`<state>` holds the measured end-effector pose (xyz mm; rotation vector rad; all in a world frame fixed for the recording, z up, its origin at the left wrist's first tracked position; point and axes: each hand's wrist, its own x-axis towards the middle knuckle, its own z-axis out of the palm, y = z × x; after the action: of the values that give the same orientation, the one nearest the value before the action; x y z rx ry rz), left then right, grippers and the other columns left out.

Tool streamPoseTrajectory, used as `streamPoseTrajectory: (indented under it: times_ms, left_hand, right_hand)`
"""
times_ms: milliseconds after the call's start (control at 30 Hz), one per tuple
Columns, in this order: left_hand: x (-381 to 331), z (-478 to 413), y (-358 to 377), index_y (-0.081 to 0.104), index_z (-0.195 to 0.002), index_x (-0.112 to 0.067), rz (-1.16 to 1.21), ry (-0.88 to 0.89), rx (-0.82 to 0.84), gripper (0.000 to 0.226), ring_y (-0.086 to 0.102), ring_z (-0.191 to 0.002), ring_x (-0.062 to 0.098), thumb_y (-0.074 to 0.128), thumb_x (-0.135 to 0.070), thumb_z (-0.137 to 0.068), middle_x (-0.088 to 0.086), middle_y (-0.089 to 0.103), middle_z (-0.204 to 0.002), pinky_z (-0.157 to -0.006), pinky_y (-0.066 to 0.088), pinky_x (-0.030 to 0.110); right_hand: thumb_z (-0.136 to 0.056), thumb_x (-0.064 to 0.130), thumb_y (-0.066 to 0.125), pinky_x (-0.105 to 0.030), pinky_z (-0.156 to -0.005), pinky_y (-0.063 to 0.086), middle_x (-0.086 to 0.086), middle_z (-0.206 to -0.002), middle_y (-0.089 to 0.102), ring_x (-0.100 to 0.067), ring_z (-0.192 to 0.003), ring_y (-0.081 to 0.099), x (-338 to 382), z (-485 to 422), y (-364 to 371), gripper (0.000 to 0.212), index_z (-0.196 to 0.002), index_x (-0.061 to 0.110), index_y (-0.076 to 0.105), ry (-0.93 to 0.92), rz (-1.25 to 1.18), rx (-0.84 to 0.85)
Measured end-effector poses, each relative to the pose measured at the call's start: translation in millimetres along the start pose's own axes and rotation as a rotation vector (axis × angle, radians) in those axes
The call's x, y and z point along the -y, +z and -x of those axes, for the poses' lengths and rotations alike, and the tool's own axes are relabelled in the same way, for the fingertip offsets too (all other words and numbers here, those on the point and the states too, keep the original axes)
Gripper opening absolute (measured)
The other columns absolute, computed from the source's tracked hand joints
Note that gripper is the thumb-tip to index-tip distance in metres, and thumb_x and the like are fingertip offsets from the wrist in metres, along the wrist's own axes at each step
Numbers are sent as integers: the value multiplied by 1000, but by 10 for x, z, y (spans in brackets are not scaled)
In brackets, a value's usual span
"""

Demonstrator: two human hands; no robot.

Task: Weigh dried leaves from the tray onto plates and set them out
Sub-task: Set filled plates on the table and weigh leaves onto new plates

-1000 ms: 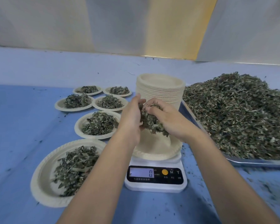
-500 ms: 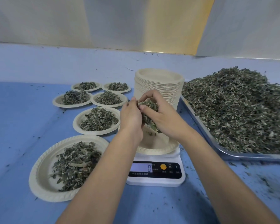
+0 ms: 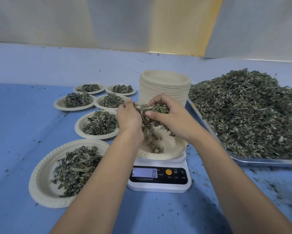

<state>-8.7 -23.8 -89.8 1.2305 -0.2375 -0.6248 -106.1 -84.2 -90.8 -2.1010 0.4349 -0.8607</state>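
Change: leaves now spill from the hands onto the plate [image 3: 175, 153].
Left hand [image 3: 129, 119]: cups the leaf clump [image 3: 156, 109]; fingers hidden.
Right hand [image 3: 172, 119]: fingers curled over the leaf clump, centre frame.
Plate: on scale [image 3: 158, 187]; far rim hidden.
Tray [image 3: 260, 160]: right, cut off.

Left hand [image 3: 129, 119] and right hand [image 3: 174, 119] cup dried leaves [image 3: 152, 113]; below their fingers [image 3: 158, 99], a plate [image 3: 179, 152] (few leaves in it) tops the scale [image 3: 158, 187].

dried leaves [image 3: 154, 142] have begun dropping from the handful [image 3: 152, 112] onto the weighing plate [image 3: 174, 153].
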Motion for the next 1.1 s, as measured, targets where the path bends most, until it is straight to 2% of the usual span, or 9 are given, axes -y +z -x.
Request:
streamPoseTrajectory:
  times_ms: [267, 367, 433, 533, 733, 833, 900, 1000, 1100]
  left_hand:
    - [-101, -111, -75, 54, -122, -10, 156, -70, -30, 36, 59, -108, 29, 42, -35, -100, 9, 61, -115, -97, 46, 50]
    - [-138, -96, -70, 52, -126, -8, 211, -87, -19, 37, 60, -106, 28, 42, -33, -100, 10, 61, -119, -92, 50, 46]
    - [-160, -93, -67, 54, -118, -9, 248, -110, -20, 31, 65, -90, 25, 43, -32, -100, 8, 64, -107, -70, 57, 35]
    - [-196, -73, -69, 54, -94, -15, 319, -167, 6, 18, 64, -66, 20, 46, -30, -100, 5, 64, -86, -40, 49, 25]
    - [-208, -51, -88, 55, -82, -16, 357, -220, 20, 22, 65, -45, 19, 49, -29, -99, 6, 66, -82, -37, 48, 27]
    - [-217, -76, -108, 53, -77, -22, 327, -220, 8, 24, 64, -63, 22, 47, -28, -99, 6, 65, -90, -36, 48, 28]
    - [-222, -84, -114, 55, -85, -20, 315, -218, 11, 19, 63, -68, 23, 48, -29, -99, 6, 64, -92, -36, 48, 28]
    - [-220, -77, -113, 57, -97, -16, 329, -224, 20, 17, 62, -67, 23, 48, -30, -99, 6, 64, -89, -34, 47, 27]
    - [-209, -84, -112, 56, -103, -14, 325, -230, 27, 21, 62, -68, 23, 46, -32, -99, 6, 63, -91, -33, 46, 28]
  right_hand:
    - [-92, 30, 61, -16, -60, 40, 10, -92, 58, -4, -71, 53, -128, 0, -23, 14, -103, 22, 58, 142, 125, -83]
    - [-94, 34, 55, -17, -70, 40, 7, -104, 60, -7, -93, 55, -154, -7, 20, 17, -105, 21, 58, 168, 183, -80]
    - [-96, 35, 51, -16, -74, 38, 5, -105, 61, -10, -98, 54, -144, -5, 25, 19, -104, 20, 59, 174, 194, -69]
    - [-99, 37, 43, -22, -76, 39, -3, -104, 63, -16, -98, 56, -128, -3, 18, 26, -105, 17, 59, 183, 192, -56]
    - [-101, 36, 40, -28, -87, 41, 5, -107, 65, -11, -102, 56, -124, 5, 34, 30, -111, 20, 63, 160, 193, -36]
    - [-101, 38, 40, -28, -93, 43, 7, -110, 65, -10, -107, 57, -132, 0, 40, 34, -114, 19, 64, 148, 176, -43]
    - [-101, 38, 40, -23, -95, 42, 9, -117, 64, -8, -112, 56, -134, -5, 39, 34, -119, 21, 62, 116, 158, -68]
    - [-101, 33, 43, -1, -87, 35, 14, -122, 62, 2, -114, 52, -118, -9, 30, 31, -126, 27, 60, 29, 129, -117]
    - [-100, 27, 47, 3, -86, 34, 10, -120, 65, 5, -113, 55, -116, -17, 19, 29, -126, 25, 60, 4, 71, -129]
